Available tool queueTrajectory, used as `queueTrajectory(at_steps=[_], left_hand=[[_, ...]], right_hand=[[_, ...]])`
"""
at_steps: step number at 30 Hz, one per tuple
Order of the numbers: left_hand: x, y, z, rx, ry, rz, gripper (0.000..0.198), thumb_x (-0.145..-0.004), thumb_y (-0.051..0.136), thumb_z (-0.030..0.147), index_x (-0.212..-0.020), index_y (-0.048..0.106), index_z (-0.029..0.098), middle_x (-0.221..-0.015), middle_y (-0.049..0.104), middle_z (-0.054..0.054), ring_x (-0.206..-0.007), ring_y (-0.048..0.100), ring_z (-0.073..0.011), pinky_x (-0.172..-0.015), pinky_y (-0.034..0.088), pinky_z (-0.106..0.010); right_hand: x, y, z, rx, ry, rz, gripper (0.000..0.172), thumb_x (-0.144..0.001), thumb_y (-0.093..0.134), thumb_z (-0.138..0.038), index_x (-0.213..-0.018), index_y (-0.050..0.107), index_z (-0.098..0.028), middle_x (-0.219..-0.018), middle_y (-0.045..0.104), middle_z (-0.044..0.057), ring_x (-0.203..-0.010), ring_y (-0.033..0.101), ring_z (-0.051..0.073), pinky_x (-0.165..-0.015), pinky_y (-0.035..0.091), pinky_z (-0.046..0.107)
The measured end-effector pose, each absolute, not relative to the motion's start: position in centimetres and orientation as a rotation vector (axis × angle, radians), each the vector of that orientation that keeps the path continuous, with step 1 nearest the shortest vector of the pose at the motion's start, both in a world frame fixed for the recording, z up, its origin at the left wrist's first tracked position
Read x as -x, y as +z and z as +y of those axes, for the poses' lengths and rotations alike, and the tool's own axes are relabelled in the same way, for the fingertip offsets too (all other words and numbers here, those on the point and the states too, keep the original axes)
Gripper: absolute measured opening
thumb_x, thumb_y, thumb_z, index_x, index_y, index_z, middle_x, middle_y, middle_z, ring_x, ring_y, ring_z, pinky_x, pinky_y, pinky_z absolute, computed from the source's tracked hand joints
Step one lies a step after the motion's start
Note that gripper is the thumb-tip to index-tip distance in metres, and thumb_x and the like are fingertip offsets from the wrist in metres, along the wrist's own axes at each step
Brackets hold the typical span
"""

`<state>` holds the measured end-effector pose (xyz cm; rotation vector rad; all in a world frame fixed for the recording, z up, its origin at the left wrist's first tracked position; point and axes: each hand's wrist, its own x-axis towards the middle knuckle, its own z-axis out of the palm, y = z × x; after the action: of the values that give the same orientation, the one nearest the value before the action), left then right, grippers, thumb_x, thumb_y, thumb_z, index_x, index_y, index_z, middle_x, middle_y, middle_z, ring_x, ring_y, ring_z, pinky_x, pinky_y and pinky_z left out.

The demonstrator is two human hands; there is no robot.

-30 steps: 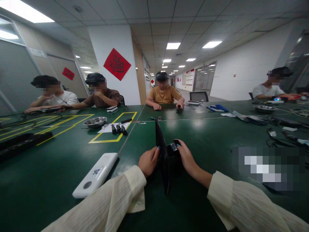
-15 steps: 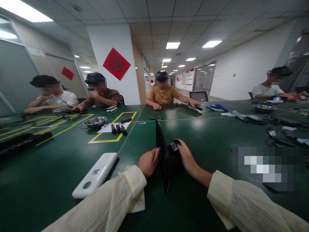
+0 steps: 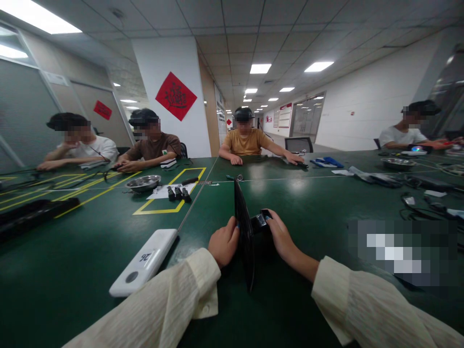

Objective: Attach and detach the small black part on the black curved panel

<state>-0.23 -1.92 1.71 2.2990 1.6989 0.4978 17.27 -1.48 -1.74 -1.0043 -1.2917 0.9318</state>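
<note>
A thin, flat black panel stands upright on edge in front of me, seen almost side-on. My left hand is closed at its left face, with the thumb and curled fingers pressed to it. On the other side, a glossy black block-shaped part sticks out from the panel. My right hand grips the outer end of that part, thumb on top. The lower fingers of this hand are partly hidden. What kind of device the panel is, I cannot tell.
A white power bank marked 26 lies left of my left sleeve. Farther off are a metal bowl, several black clips on white paper, and cables at the right. Co-workers sit around the green table.
My left thumb has shifted slightly on the panel; my right hand holds as before. A co-worker at the left has lowered a hand from the face. The co-worker opposite has lowered a dark object.
</note>
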Motion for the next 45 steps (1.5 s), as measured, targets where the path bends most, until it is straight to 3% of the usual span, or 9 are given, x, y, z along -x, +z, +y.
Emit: queueTrajectory(at_steps=[20, 28, 36, 45], left_hand=[[0.32, 1.65, -1.64, -2.298, 0.577, 1.601, 0.036, -0.090, 0.023, 0.033, -0.096, 0.056, 0.022, -0.091, 0.066, -0.005, -0.087, 0.062, -0.0186, -0.071, 0.042, -0.025], [0.47, 1.67, -1.49, -2.271, 0.591, 1.577, 0.034, -0.088, 0.026, 0.030, -0.095, 0.058, 0.020, -0.092, 0.066, -0.005, -0.088, 0.060, -0.0191, -0.072, 0.041, -0.025], [0.42, 1.65, -1.37, -2.267, 0.580, 1.541, 0.048, -0.090, 0.018, 0.035, -0.079, 0.060, 0.016, -0.079, 0.065, -0.007, -0.078, 0.061, -0.0190, -0.067, 0.041, -0.025], [0.09, 1.85, -1.96, -2.224, 0.583, 1.670, 0.034, -0.090, 0.024, 0.031, -0.114, 0.045, 0.019, -0.096, 0.066, -0.007, -0.092, 0.061, -0.0207, -0.075, 0.042, -0.029]], right_hand=[[-17.49, -2.00, -1.23, 0.999, 0.960, -1.282, 0.034, -0.082, 0.039, -0.037, -0.109, 0.051, -0.021, -0.106, 0.057, 0.004, -0.099, 0.051, 0.020, -0.086, 0.037, 0.032], [-17.48, -2.09, -1.14, 1.017, 0.952, -1.296, 0.033, -0.081, 0.039, -0.036, -0.108, 0.051, -0.021, -0.101, 0.057, 0.004, -0.096, 0.052, 0.020, -0.082, 0.039, 0.032], [-17.59, -2.07, -1.20, 1.010, 0.939, -1.318, 0.035, -0.082, 0.040, -0.038, -0.109, 0.052, -0.020, -0.101, 0.058, 0.004, -0.095, 0.052, 0.020, -0.083, 0.039, 0.031], [-17.55, -2.04, -1.16, 0.998, 0.969, -1.292, 0.035, -0.081, 0.040, -0.039, -0.109, 0.052, -0.021, -0.101, 0.059, 0.004, -0.093, 0.053, 0.020, -0.082, 0.040, 0.032]])
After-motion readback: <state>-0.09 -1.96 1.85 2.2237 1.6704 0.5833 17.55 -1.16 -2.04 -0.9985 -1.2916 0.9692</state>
